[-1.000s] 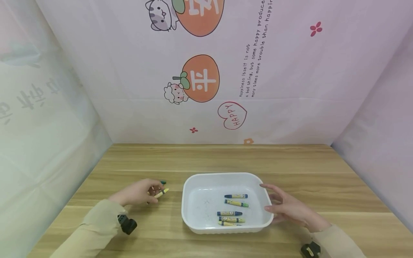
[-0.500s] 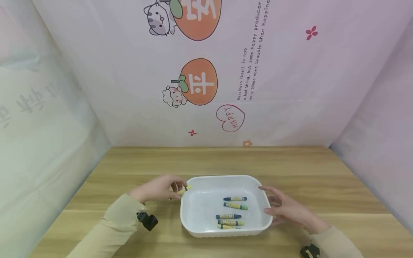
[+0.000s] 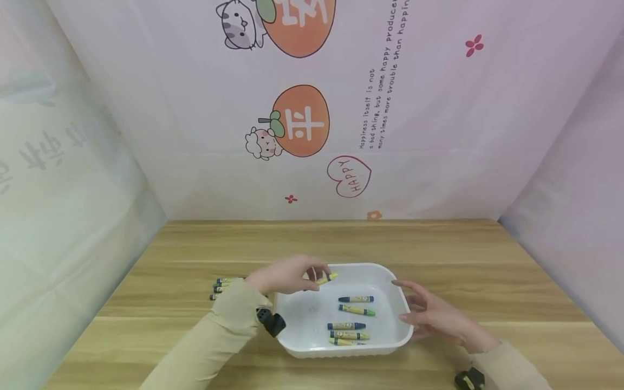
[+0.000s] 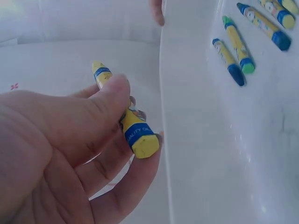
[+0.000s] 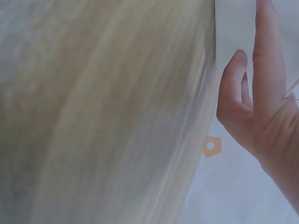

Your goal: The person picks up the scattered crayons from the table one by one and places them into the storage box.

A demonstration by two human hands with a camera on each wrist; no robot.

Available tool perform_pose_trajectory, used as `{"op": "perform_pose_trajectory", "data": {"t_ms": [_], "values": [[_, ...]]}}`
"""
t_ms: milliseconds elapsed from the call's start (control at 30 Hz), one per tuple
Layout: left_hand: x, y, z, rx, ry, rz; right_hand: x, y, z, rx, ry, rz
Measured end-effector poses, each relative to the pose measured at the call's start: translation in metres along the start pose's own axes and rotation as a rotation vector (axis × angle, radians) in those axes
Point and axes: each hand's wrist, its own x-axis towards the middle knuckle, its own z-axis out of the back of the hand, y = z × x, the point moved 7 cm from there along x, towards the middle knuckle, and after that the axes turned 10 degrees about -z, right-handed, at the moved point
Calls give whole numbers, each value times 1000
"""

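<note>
A yellow crayon (image 4: 136, 133) with blue bands is pinched between the thumb and fingers of my left hand (image 3: 288, 275). That hand is over the left part of a white plastic tub (image 3: 304, 349), and in the left wrist view the tub's wall lies just right of the fingers. Inside the tub lie several crayons, among them a dark blue crayon (image 3: 346, 326) and a green-tipped crayon (image 3: 357, 310). At the tub's right side, my right hand (image 3: 436, 314) touches the rim and outer wall with extended, relaxed fingers.
Several more crayons (image 3: 220, 288) lie on the wooden table (image 3: 205, 341) left of the tub, partly hidden by the left sleeve. A printed cloth (image 3: 414, 179) hangs behind the table, with pale cloth at both sides.
My left hand has carried the yellow crayon rightward from the table, across the tub's left rim. Crayons on the table have come into sight behind it. The right hand stays at the tub.
</note>
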Motion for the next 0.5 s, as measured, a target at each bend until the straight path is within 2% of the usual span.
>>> {"op": "perform_pose_trajectory", "data": {"t_ms": [233,500], "values": [[27,-12,-27,29,88,-28,0,1,1,12,-11,-11],[40,-12,-55,69,180,-35,0,0,1,20,-11,-16]]}}
